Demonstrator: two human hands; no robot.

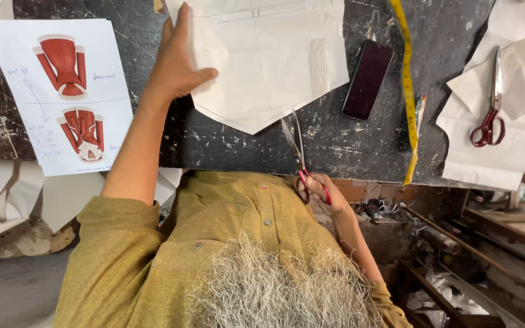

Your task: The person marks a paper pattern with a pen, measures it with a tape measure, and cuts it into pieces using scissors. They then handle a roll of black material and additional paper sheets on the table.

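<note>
A tailoring workshop: paper pattern, measuring tape (yellow), scissors.

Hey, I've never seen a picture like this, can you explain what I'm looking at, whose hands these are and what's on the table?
One camera, worn on a person's head, looks down past their chest at a dark, scratched table. No machine: just two bare hands. The left hand lies flat on a pointed paper pattern. The right hand holds red-handled scissors, blades open at the pattern's edge. Also on the table: a sheet with red garment drawings, a phone, a yellow tape measure, a pencil, and a second pair of scissors on more paper.
</note>
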